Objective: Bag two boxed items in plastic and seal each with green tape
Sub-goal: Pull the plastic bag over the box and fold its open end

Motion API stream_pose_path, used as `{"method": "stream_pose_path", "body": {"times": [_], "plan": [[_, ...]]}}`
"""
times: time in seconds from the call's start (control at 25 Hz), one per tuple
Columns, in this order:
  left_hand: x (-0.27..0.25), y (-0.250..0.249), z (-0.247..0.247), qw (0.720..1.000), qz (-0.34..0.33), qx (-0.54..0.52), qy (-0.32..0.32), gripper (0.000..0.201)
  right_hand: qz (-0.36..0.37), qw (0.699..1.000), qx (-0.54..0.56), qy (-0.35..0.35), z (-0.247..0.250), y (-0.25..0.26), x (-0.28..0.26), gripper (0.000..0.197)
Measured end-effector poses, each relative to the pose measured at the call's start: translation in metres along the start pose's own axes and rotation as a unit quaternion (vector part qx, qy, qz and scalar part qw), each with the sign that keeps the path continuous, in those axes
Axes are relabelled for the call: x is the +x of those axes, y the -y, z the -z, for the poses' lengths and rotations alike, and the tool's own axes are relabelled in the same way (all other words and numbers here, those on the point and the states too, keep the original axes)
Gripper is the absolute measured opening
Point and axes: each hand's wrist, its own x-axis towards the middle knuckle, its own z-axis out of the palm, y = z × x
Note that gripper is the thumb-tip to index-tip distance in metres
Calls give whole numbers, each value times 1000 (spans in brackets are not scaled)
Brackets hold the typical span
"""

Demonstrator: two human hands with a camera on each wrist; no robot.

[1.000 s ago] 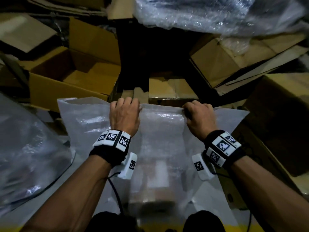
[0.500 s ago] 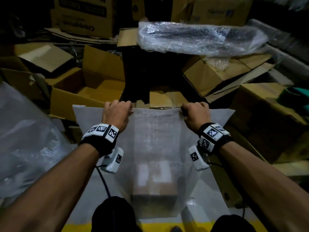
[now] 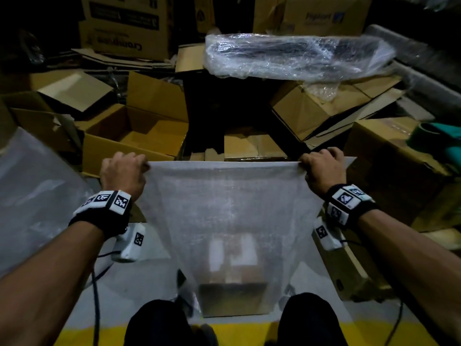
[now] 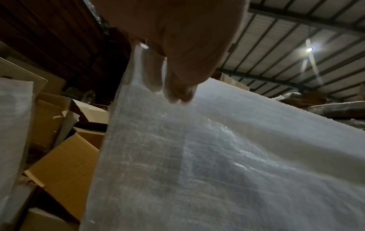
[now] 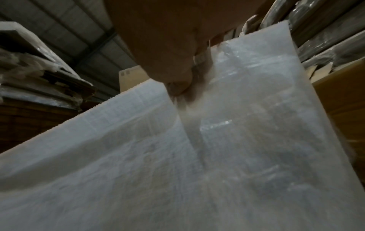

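**Bag held taut by its top edge, box at the bottom**

Now both hands grip the upper edge of the translucent plastic bag [image 3: 224, 211], one at each top corner, and the edge runs straight and tight between them. The left hand [image 3: 123, 174] has its fingers curled over the rim at the left corner; the left wrist view shows the fingertips [image 4: 177, 92] pinching the plastic from both sides. The right hand [image 3: 323, 172] clamps the right corner in the same way, its thumb and fingers closed on a fold of the plastic. The hands are well apart.

Inside, a brown cardboard box [image 3: 233, 278] sits at the bottom of the bag, near the person's knees [image 3: 159, 320], seen dimly through the plastic.

Beyond the bag lie open cardboard cartons [image 3: 134, 131], and a long dark item wrapped in clear film [image 3: 296, 56] rests across boxes at the far side. A green roll [image 3: 434, 138] sits on a carton at the far right. More loose plastic sheeting [image 3: 32, 186] lies at the left.
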Motion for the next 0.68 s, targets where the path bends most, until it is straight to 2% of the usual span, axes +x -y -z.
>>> {"method": "stream_pose_path", "body": {"times": [0.08, 0.16, 0.28, 0.36, 0.44, 0.52, 0.6, 0.68], "plan": [[-2, 4, -4, 998, 14, -58, -12, 29, -8, 1000, -10, 2, -1, 1, -1, 32], [-14, 7, -14, 986, 35, -148, -61, 35, -26, 1000, 2, 10, -8, -1, -12, 45], [-51, 6, -37, 938, 131, -293, -130, 73, -129, 981, 131, -58, -21, -5, -53, 69], [-75, 0, -62, 897, 207, -364, -140, 82, -221, 944, 234, -67, -31, 3, -83, 74], [-101, -16, -87, 873, 256, -400, -109, 77, -286, 899, 332, -1, -51, 19, -112, 72], [-124, -42, -105, 855, 282, -435, -27, 66, -335, 846, 408, 69, -76, 35, -132, 62], [-143, -67, -113, 827, 306, -470, 37, 55, -363, 799, 468, 99, -96, 48, -148, 54], [-159, -78, -123, 807, 334, -481, 73, 50, -379, 774, 495, 109, -112, 56, -159, 50]]}}
